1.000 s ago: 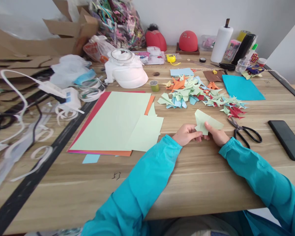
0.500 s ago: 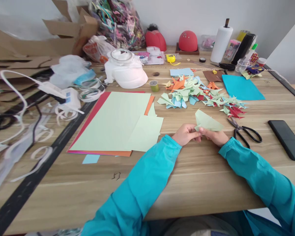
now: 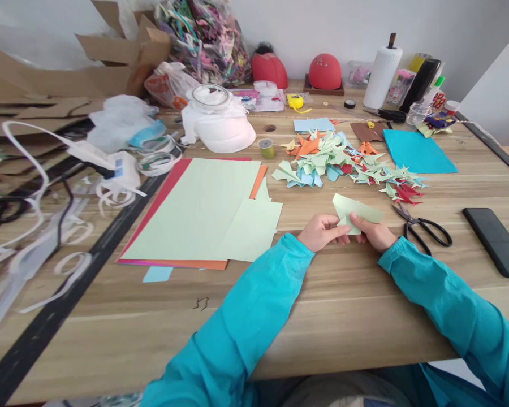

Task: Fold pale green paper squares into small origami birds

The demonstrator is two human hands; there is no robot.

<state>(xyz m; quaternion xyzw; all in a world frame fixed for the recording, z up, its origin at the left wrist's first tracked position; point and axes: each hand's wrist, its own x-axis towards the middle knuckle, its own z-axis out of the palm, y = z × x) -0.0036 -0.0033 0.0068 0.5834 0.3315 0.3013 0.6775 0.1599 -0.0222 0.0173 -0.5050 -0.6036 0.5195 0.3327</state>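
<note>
Left hand (image 3: pixel 321 232) and right hand (image 3: pixel 374 233) both pinching folded pale-green paper (image 3: pixel 361 207) between them, thumbs closed down on it. Black-handled scissors (image 3: pixel 409 219) at paper's 3 o'clock, origami pile (image 3: pixel 326 155) at 12.

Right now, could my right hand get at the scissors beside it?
Probably yes: the scissors lie just beside your right hand, with nothing covering them, though it would likely need to release the folded paper first.

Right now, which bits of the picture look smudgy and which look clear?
Head view: the cardboard at far left looks smeared and stretched; head view: the held green paper and scissors look clearer; head view: the light looks soft.
</note>
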